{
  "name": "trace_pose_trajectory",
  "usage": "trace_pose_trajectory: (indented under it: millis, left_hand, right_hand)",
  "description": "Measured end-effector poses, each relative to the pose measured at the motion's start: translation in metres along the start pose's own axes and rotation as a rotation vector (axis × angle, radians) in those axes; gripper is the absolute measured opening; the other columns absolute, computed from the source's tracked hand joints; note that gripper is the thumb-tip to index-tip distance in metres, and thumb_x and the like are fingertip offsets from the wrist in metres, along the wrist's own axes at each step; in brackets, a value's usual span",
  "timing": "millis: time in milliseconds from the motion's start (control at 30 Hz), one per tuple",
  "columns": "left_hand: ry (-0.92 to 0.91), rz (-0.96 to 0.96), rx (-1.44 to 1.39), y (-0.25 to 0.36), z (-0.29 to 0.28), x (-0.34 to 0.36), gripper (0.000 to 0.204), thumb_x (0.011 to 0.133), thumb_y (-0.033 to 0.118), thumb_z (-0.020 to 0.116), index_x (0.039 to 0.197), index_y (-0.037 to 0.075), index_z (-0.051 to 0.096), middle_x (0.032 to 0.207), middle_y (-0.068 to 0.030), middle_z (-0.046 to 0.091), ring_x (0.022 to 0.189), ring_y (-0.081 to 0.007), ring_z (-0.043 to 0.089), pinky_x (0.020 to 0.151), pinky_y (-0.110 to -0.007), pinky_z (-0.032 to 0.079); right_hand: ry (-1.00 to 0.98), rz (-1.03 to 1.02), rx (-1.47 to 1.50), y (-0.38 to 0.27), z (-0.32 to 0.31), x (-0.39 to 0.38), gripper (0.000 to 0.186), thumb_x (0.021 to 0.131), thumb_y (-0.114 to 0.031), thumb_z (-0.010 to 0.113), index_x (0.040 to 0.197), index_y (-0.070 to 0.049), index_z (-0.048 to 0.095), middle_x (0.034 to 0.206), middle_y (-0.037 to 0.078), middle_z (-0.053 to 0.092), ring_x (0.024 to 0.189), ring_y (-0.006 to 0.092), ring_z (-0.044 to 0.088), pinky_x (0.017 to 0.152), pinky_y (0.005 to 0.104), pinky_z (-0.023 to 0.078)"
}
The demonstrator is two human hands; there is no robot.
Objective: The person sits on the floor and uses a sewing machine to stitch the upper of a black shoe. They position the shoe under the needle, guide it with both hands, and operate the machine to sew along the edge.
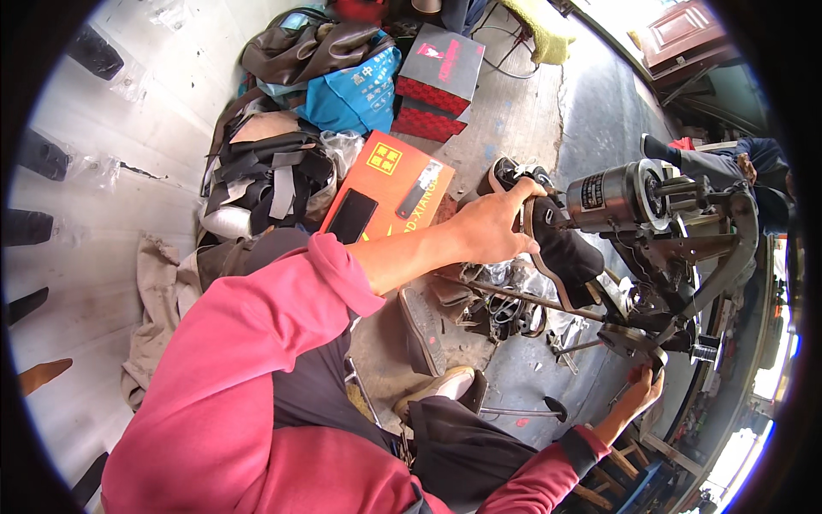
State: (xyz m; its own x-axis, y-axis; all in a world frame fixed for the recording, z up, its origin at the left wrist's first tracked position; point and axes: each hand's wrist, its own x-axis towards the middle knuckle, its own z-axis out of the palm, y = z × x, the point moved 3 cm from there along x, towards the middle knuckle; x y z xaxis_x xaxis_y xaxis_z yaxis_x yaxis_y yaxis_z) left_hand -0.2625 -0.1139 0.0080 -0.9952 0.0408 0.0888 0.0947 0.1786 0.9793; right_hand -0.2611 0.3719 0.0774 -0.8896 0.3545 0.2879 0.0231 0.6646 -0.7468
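We have one dark shoe (561, 257) right of centre in the frame, and our left hand (497, 224) grips it by the sole edge, against the head of one metal machine (608, 201). Below, at the lower right, our right hand (638, 394) has its fingers curled on the edge of the machine's one wheel (629, 341). We judge the step in hand to be working the shoe under that head; the next move seems to call for a steady left grip, guiding the shoe while the right hand turns the wheel. Beyond the left hand we count one black-and-white sneaker (505, 174). Farther out, at upper centre, come one orange box (401, 171), one black phone (353, 216) lying on it, what look like two stacked red-and-black boxes (441, 68) and one blue bag (355, 92).
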Motion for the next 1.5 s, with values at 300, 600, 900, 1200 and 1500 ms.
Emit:
trace_pose_trajectory:
  millis: [300,600,900,1200,1500]
  left_hand:
    - [0.082,0.019,0.208,0.019,-0.013,-0.007,0.071,0.082,0.028,0.083,0.137,0.010,0.042,0.099,-0.0164,0.072,0.092,-0.0407,0.070,0.081,-0.049,0.052]
    - [0.273,0.392,0.237,0.040,-0.015,-0.022,0.056,0.079,0.017,0.083,0.124,0.008,0.050,0.075,-0.0082,0.058,0.063,-0.0285,0.061,0.059,-0.039,0.047]
    - [-0.084,-0.013,0.243,0.010,0.000,0.003,0.088,0.083,0.031,0.078,0.152,0.006,0.030,0.101,-0.0259,0.070,0.102,-0.0447,0.067,0.091,-0.049,0.050]
    - [-0.044,0.048,0.240,-0.002,0.015,0.003,0.093,0.083,0.022,0.078,0.155,0.003,0.021,0.094,-0.0293,0.067,0.098,-0.0507,0.065,0.087,-0.053,0.049]
    - [0.024,0.153,0.352,-0.011,0.018,0.003,0.101,0.084,0.020,0.079,0.158,-0.005,0.015,0.089,-0.0267,0.064,0.089,-0.0459,0.066,0.083,-0.049,0.050]
  right_hand:
    - [-0.469,0.362,-0.004,0.110,0.075,-0.028,0.026,0.097,-0.027,0.068,0.091,-0.004,0.057,0.064,0.008,0.062,0.049,0.0175,0.063,0.039,0.0297,0.042]
    - [-0.526,0.413,0.128,0.043,0.096,-0.052,0.034,0.095,-0.035,0.070,0.096,-0.002,0.062,0.072,0.007,0.067,0.058,0.0171,0.067,0.051,0.0287,0.053]
    - [-0.399,0.195,0.155,-0.016,0.078,-0.050,0.022,0.098,-0.023,0.067,0.096,0.000,0.065,0.072,0.005,0.066,0.060,0.0134,0.063,0.056,0.0266,0.049]
    - [0.002,0.189,0.175,0.065,-0.008,0.013,0.004,0.097,-0.008,0.059,0.093,-0.007,0.061,0.072,0.000,0.058,0.057,0.0086,0.054,0.051,0.0230,0.039]
    - [-0.487,0.404,0.149,0.053,0.095,-0.050,0.025,0.097,-0.027,0.069,0.097,-0.002,0.063,0.071,0.004,0.063,0.056,0.0124,0.062,0.050,0.0267,0.048]
